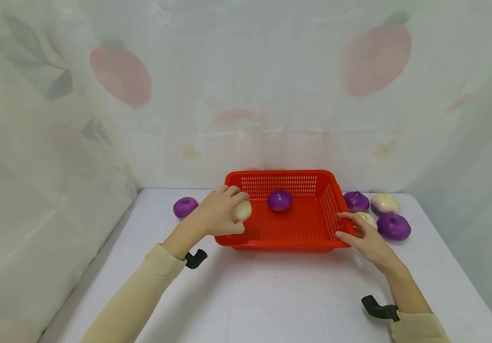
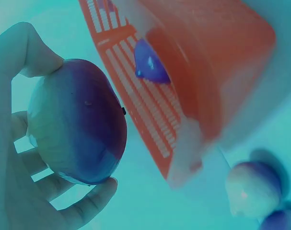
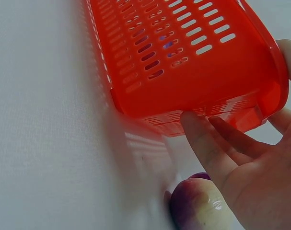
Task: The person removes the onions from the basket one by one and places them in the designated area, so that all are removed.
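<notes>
My left hand [image 1: 224, 212] grips a pale onion [image 1: 242, 210] above the left end of a red plastic basket [image 1: 271, 246]. In the left wrist view, the thumb and fingers [image 2: 95, 201] curl round this onion [image 2: 78, 122], which looks half dark there. A purple onion [image 1: 280, 200] lies inside the basket. My right hand [image 1: 370, 243] holds the basket's right end by the rim, some of its fingers [image 3: 203, 139] against the outer wall. Just beyond that hand sits another pale onion [image 1: 367, 219], partly hidden by it.
A purple onion [image 1: 185, 207] lies left of the basket, partly behind the left arm. To the right are two purple onions [image 1: 394, 226] and a further pale onion [image 1: 385, 204]. The white table [image 1: 271, 295] meets a printed curtain [image 1: 246, 95] at the back.
</notes>
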The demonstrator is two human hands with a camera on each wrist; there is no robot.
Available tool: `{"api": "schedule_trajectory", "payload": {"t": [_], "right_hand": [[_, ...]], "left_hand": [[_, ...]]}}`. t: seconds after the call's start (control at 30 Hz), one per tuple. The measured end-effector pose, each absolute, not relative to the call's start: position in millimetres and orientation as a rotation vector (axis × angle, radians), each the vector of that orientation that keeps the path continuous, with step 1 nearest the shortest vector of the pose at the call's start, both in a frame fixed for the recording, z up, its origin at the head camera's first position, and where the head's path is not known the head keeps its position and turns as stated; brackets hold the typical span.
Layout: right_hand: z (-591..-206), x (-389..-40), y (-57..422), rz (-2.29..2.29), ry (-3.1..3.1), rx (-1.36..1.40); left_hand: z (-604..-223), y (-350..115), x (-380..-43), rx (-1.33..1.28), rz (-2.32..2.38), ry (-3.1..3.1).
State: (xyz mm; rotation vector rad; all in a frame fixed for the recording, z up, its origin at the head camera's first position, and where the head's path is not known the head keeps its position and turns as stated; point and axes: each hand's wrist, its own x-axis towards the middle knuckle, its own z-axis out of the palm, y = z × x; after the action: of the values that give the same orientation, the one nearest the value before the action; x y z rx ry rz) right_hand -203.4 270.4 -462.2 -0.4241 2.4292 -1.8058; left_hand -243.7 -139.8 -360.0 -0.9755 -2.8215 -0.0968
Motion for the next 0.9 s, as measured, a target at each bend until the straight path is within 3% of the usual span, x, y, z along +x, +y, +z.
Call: {"api": "schedule_trajectory", "payload": {"t": [0.47,0.9], "right_hand": [[-463,-204,270,-1.804,2.432,-0.417],[-463,-204,271,-1.804,2.428,-0.436]], "left_hand": [[-360,-198,-239,-0.761,-0.224,-2.822],[-389,-253,-237,-0.523,-0.316,-2.896]]}}
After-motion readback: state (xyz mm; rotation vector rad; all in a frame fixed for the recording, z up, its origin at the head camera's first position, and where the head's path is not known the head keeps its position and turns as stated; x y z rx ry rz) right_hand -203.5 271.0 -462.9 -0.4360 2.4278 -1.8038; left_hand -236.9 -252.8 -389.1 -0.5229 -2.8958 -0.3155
